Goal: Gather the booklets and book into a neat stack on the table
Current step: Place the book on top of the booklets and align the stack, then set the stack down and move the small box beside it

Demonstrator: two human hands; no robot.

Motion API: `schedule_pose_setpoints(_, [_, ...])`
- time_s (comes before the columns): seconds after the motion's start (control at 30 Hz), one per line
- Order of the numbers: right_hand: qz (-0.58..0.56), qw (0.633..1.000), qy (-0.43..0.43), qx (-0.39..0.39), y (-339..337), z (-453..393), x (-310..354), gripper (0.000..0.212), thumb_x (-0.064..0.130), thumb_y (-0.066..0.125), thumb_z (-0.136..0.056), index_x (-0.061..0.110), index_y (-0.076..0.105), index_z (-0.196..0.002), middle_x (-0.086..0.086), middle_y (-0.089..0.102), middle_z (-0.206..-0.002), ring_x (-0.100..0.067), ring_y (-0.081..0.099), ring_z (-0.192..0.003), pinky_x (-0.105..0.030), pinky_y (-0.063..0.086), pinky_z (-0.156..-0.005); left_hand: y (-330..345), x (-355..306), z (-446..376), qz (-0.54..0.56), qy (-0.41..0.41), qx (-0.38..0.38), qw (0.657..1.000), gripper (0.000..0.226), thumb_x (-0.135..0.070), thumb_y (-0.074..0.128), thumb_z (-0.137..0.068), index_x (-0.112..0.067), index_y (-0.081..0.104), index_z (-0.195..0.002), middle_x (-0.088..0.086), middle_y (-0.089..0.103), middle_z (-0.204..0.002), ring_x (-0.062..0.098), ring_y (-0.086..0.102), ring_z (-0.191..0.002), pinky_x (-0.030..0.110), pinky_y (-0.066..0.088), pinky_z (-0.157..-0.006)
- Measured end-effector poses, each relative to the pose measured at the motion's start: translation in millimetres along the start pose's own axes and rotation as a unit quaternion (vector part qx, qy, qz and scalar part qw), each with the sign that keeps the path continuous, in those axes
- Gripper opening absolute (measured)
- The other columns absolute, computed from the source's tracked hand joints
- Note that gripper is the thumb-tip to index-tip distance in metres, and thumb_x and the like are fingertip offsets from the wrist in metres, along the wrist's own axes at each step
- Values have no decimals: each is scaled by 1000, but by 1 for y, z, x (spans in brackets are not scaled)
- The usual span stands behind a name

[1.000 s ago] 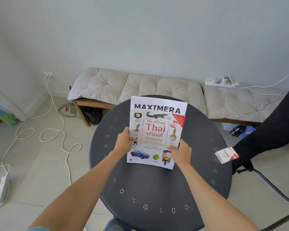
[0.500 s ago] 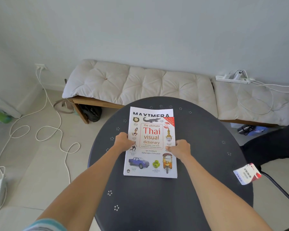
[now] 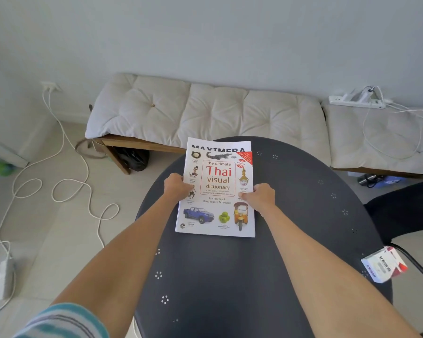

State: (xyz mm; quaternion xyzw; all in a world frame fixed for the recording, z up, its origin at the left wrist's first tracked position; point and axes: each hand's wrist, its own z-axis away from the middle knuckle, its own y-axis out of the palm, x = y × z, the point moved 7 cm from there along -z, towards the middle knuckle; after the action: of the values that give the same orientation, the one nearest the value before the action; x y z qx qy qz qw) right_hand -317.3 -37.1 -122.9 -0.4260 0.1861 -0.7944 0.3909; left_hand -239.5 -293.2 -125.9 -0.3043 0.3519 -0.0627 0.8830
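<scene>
Between the two hands, the Thai visual dictionary [image 3: 216, 189] lies atop a booklet [image 3: 220, 144] on the dark round counter [image 3: 303, 215]. Left hand [image 3: 177, 187] and right hand [image 3: 260, 197] each pinch a side edge. A small carton [image 3: 383, 264] sits well right of the right hand.

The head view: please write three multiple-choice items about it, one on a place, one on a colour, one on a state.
1. Where does the small white and red box lie?
A. at the table's right edge
B. on the cushion
C. on the floor

2. What colour is the round table?
A. white
B. dark grey
C. red

3. How do the hands stand on the Thai dictionary?
A. both off it
B. only one on it
C. left hand and right hand grip its side edges

Answers: 1 A, it sits at the rim; 2 B, the surface is dark; 3 C, both thumbs press the cover.
</scene>
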Motion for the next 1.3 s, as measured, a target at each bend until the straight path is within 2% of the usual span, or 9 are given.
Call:
schedule_pose_setpoints(0.17, [-18,1000,-3,-5,6,-1,6,27,25,75,-83,8,69,-103,-7,72,-115,-18,70,-89,-18,41,-50,-6,1,-5,7,0,-13,1000,18,-16,66,-85,-3,71,-96,12,74,-104,25,70,-92,23,47,-57])
schedule_pose_setpoints(0.27, [-19,1000,-4,-21,7,1,6,26,27,75,-82,9,67,-99,-6,72,-113,-15,68,-83,-18,40,-49,-9,-1,-7,-14,8,-17,1000,19,-17,67,-84,-3,71,-96,11,74,-104,23,68,-89,19,41,-50])
schedule_pose_setpoints(0.5, [25,997,0,-76,7,10,11,35,33,75,-81,8,60,-102,-7,70,-108,-23,69,-91,-29,50,-61,-14,-7,-6,-72,22,-52,996,23,-14,72,-81,4,67,-96,15,72,-101,28,67,-88,30,48,-65])
schedule_pose_setpoints(0.7, [61,993,-8,-96,8,18,18,27,31,71,-85,11,55,-90,-9,69,-104,-26,68,-91,-26,40,-53,-9,-16,2,-125,44,-78,988,13,-7,61,-88,4,61,-95,18,68,-101,21,52,-72,24,38,-49])
schedule_pose_setpoints(0.8, [45,996,-16,-71,9,18,13,27,30,66,-88,6,60,-100,-9,68,-108,-25,67,-93,-27,42,-58,-10,-17,4,-132,53,-75,987,15,-9,61,-87,0,57,-99,16,66,-104,23,54,-79,27,39,-56])
schedule_pose_setpoints(0.93, [18,998,-40,-34,6,21,-1,33,32,59,-93,6,62,-113,-7,68,-118,-19,65,-93,-24,48,-65,-10,-16,5,-143,68,-40,987,22,-15,62,-88,2,61,-103,14,68,-110,21,56,-79,20,37,-49])
schedule_pose_setpoints(1.0, [29,998,-46,-36,1,28,-9,45,34,58,-93,5,57,-128,-9,62,-129,-23,63,-110,-30,50,-79,-6,-16,12,-148,70,-36,986,30,-21,58,-91,1,58,-111,14,65,-118,26,61,-93,21,43,-56])
schedule_pose_setpoints(1.1, [16,997,-33,-63,-9,43,-30,57,39,57,-93,9,47,-140,-8,53,-141,-24,53,-126,-35,48,-94,5,-18,27,-171,62,-57,982,42,-28,54,-93,1,49,-123,18,53,-127,32,54,-114,39,47,-90])
schedule_pose_setpoints(1.3, [-3,986,32,-164,-38,87,-103,58,49,55,-90,14,50,-136,-5,56,-130,-24,55,-119,-37,49,-83,57,-31,75,-217,117,-81,966,49,-33,47,-95,-4,42,-134,14,38,-144,32,37,-133,45,34,-109])
